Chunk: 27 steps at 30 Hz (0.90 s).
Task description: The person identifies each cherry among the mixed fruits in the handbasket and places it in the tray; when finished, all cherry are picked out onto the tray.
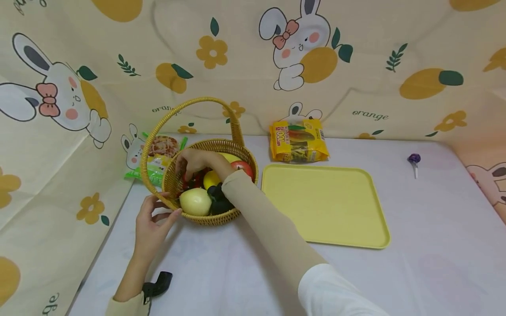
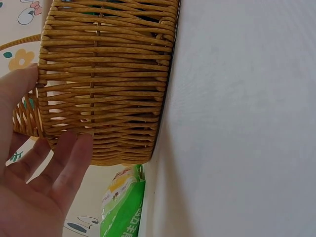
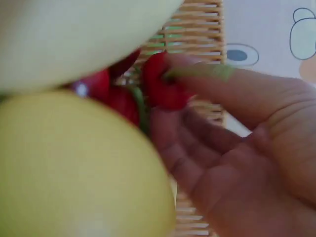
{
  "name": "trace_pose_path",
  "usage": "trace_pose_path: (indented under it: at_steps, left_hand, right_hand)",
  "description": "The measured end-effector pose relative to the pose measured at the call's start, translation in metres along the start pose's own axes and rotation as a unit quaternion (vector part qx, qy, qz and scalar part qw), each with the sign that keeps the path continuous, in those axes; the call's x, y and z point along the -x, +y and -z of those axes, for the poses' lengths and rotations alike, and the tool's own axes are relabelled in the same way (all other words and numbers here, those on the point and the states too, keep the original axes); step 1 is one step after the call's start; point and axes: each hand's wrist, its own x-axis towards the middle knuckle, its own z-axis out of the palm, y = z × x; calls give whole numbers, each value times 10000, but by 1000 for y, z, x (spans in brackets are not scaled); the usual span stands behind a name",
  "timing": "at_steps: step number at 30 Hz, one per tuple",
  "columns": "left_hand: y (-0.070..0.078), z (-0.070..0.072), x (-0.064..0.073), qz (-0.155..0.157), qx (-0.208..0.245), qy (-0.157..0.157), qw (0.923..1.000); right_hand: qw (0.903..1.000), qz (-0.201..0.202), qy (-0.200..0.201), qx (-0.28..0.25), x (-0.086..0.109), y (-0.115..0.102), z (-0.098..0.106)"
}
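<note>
The wicker basket [image 1: 211, 220] holds toy-like fruit and stands left of centre. Its near-left rim, by the foot of the handle, is held by my left hand [image 1: 151, 226], thumb at the rim and fingers along the outer weave [image 2: 106, 103]. My right hand [image 1: 195, 161] reaches inside and pinches a red cherry [image 3: 165, 84] with a green stem between thumb and fingers. More red cherries [image 3: 121, 101] lie beside it. Around them are a pale yellow-green fruit [image 1: 195, 202], a yellow fruit [image 1: 211, 179], a red apple [image 1: 243, 167] and dark items [image 1: 219, 204], partly hidden by my right arm.
A yellow tray [image 1: 324, 202] lies right of the basket, with a yellow snack packet [image 1: 298, 140] behind it. A green-edged food bag [image 1: 162, 151] stands behind the basket at left. Far right lies a purple-wrapped lollipop [image 1: 414, 160]. Printed cloth walls enclose the white table.
</note>
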Motion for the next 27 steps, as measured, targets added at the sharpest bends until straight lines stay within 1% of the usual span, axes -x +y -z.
trace_pose_path:
  at_steps: [3,5,8,11,13,15,18,21,24,25,27]
  left_hand:
    - [-1,-2,-1,27,51,-56,10000]
    - [-1,-2,-1,8,55,-75,10000]
    - [0,-2,-1,-34,64,-58,10000]
    - [0,-1,-1,-95,0,-47,9999]
    - [-11,-1,1,-82,8,-34,10000]
    - [-20,0,2,-13,-12,-30,10000]
    - [-35,1,4,131,-23,-17,9999]
    - [-34,1,4,232,-97,-38,9997]
    - [-33,2,4,233,-108,-98,9996]
    - [-33,2,4,226,-132,-120,9996]
    - [-33,2,4,216,-159,-162,9995]
  right_hand:
    - [9997,102,137,-161,12,-3,10]
    - [9990,297,184,-284,22,-4,18]
    - [9969,663,145,-398,43,-8,32]
    - [9928,1118,109,-412,72,-8,44]
    - [9886,1438,180,-415,96,-2,49]
    - [9852,1594,321,-541,124,6,53]
    - [9833,1505,622,-817,167,26,58]
    - [9812,1169,1144,-1027,206,51,61]
    - [9754,834,1684,-1154,229,80,59]
    - [9733,714,1846,-1160,234,89,57]
    - [9712,511,2032,-1136,240,105,51]
